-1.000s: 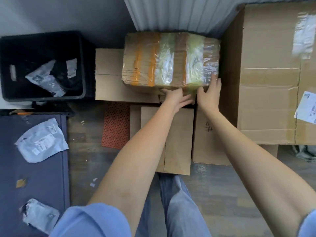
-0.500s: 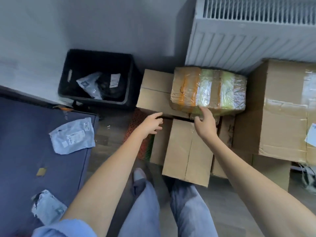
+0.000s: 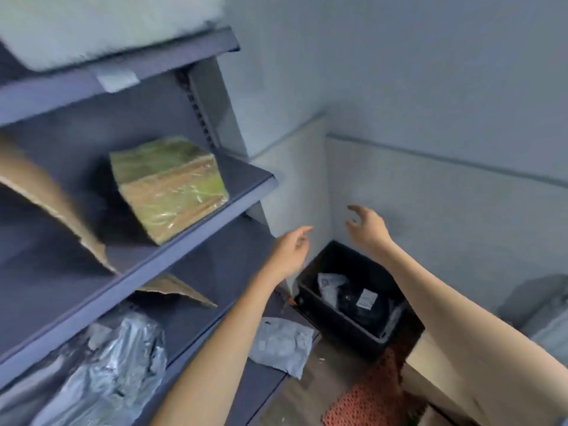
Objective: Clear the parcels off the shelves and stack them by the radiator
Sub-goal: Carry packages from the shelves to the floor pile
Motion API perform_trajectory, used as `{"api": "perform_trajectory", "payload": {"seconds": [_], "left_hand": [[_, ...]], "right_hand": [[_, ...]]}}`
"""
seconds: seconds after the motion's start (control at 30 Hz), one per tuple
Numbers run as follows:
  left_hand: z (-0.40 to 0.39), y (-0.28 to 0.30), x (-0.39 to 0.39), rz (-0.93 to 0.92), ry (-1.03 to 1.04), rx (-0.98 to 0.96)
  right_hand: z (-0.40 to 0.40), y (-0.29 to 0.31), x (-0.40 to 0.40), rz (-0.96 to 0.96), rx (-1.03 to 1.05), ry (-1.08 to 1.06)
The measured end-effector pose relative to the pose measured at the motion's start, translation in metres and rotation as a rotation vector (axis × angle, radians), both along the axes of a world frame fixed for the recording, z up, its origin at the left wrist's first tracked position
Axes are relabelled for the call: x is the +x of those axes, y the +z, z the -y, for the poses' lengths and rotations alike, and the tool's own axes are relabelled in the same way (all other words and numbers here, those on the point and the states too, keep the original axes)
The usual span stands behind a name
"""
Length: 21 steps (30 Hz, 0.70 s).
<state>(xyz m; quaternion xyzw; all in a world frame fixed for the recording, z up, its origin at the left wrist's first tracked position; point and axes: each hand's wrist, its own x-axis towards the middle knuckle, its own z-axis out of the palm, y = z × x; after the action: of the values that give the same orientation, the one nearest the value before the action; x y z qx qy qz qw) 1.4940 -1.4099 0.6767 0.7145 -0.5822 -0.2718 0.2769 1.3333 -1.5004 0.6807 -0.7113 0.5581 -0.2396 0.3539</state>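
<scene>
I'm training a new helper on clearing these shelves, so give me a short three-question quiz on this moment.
1. True or false: the left hand is holding a parcel.
2. Which shelf carries the tape-wrapped box? A) top B) middle C) bottom
3. What sits in the corner on the floor under the right hand?

Key
1. False. Both hands are empty, fingers spread, in front of the wall.
2. B. The box stands alone on the middle shelf, near its front edge.
3. A black bin with a few bags in it.
</scene>
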Motion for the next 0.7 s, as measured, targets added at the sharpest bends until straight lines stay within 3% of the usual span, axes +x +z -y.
{"api": "perform_trajectory", "payload": {"seconds": [0.13, 0.27, 0.33, 0.4, 0.47, 0.57, 0.7], "left_hand": [[-0.059, 0.069, 0.061, 0.077, 0.06, -0.279], [-0.104, 0.114, 0.119, 0.346, 0.398, -0.656], [-0.112, 0.125, 0.14, 0.402, 0.551, -0.724], [-0.108, 0.127, 0.157, 0.329, 0.64, -0.608], [-0.099, 0.13, 0.169, 0.12, 0.713, -0.4], [-0.091, 0.134, 0.186, -0.259, 0.77, -0.274], [-0.087, 0.129, 0.194, -0.439, 0.705, -0.164]], "right_hand": [[-0.017, 0.056, 0.105, 0.103, -0.118, 0.142], [-0.04, 0.091, 0.18, 0.295, -0.104, 0.261], [-0.046, 0.105, 0.206, 0.423, -0.044, 0.225], [-0.044, 0.115, 0.225, 0.496, 0.005, 0.136], [-0.038, 0.121, 0.234, 0.51, 0.094, 0.081], [-0.033, 0.122, 0.241, 0.534, 0.212, 0.223], [-0.03, 0.126, 0.246, 0.568, 0.217, 0.299]]}}
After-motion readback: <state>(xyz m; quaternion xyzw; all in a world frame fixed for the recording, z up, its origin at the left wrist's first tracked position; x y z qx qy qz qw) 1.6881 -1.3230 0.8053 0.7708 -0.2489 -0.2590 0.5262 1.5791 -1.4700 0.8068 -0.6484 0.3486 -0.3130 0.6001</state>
